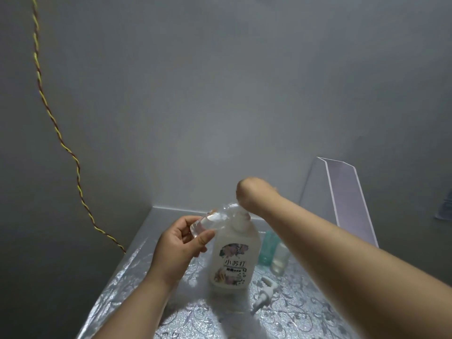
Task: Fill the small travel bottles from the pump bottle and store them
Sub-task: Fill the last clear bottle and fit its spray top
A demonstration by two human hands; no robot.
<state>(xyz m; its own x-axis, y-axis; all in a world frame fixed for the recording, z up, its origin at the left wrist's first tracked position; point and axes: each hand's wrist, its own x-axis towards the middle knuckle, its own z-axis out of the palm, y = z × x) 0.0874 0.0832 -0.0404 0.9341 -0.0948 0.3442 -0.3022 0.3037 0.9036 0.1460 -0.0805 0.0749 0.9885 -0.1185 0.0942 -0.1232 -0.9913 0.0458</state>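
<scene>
"Pump bottle (233, 260), where is it?"
"Upright on the silvery embossed table (305, 314). It is milky plastic with a flowered label. A loose white pump head (265, 292) lies nearer, to its right."
"And the hands?"
"Apart. The left hand (176, 248) pinches a small clear bottle (210, 220), tilted, its mouth beside the pump bottle's top. The right hand (248, 192) bends down over that top, fingers hidden, so I cannot tell its grip. Behind stand a teal bottle (267, 245) and a pale bottle (280, 259)."
</scene>
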